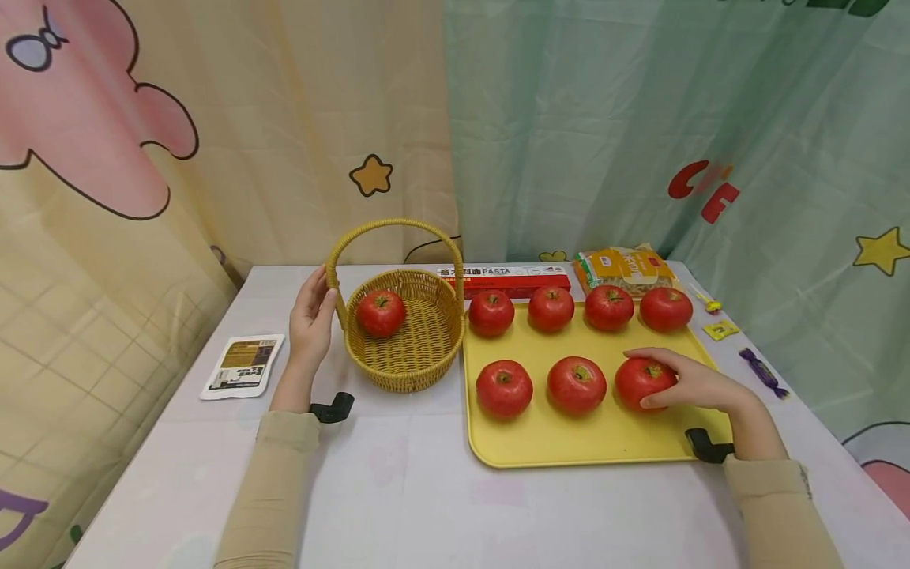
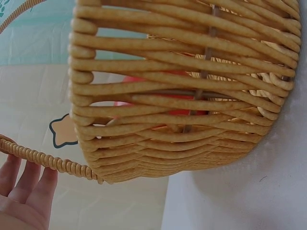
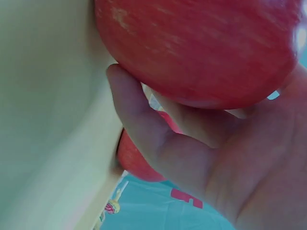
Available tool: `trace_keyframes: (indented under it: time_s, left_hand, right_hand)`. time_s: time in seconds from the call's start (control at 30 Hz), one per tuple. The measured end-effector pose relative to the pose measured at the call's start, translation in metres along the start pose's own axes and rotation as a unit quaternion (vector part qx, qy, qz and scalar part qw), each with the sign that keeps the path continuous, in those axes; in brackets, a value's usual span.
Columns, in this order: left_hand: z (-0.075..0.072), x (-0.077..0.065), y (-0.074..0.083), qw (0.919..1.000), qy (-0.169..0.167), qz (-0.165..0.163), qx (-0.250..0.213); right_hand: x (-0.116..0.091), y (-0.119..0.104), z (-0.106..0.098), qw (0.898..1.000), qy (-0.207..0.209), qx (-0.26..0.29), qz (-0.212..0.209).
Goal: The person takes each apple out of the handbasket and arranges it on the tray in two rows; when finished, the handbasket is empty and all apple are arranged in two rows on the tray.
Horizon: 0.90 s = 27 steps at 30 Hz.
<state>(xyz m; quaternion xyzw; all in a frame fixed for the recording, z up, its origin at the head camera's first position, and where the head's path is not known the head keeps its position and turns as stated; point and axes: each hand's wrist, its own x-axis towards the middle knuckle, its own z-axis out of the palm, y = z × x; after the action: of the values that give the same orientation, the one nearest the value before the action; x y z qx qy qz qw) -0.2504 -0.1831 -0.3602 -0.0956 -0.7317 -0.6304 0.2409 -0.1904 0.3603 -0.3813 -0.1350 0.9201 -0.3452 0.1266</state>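
Note:
My right hand grips a red apple at the front right of the yellow tray, fingers over its far side and thumb at the near side. In the right wrist view the apple fills the top, close above the tray surface. My left hand touches the handle of the yellow wicker basket, its fingers nearly straight along the outer side. One apple lies inside the basket. The other apples on the tray stand in two rows, among them a front middle apple.
Behind the tray are a red pasta box and an orange food bag. A lollipop, a yellow sweet and a purple-wrapped candy lie on the right. A white packet lies left of the basket.

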Motion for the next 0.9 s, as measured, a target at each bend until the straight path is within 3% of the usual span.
trace_keyframes:
  time_s: [0.17, 0.3, 0.47, 0.6, 0.73, 0.9]
  left_hand:
    - [-0.001, 0.000, 0.000, 1.0000, 0.000, 0.000, -0.007]
    - [-0.001, 0.000, 0.000, 1.0000, 0.000, 0.000, -0.005]
    - [0.000, 0.000, 0.001, 1.0000, 0.000, -0.004, -0.002]
    - [0.000, 0.000, 0.001, 0.9999, 0.000, -0.010, 0.006]
    - [-0.001, 0.000, -0.001, 1.0000, 0.000, -0.006, 0.002]
    - [-0.003, 0.005, -0.018, 0.9999, 0.005, 0.001, -0.016]
  right_hand:
    - [0.003, -0.003, -0.003, 1.000, -0.017, -0.003, 0.012]
    - [0.004, -0.018, -0.007, 1.000, -0.009, -0.022, 0.012]
    - [0.011, -0.063, -0.012, 0.998, 0.038, -0.024, -0.038]
    - [0.026, -0.106, -0.009, 0.993, 0.067, 0.028, -0.095]
    - [0.045, -0.138, 0.002, 0.977, 0.076, 0.134, -0.146]
    - [0.069, -0.174, 0.023, 0.947, 0.090, 0.235, -0.200]
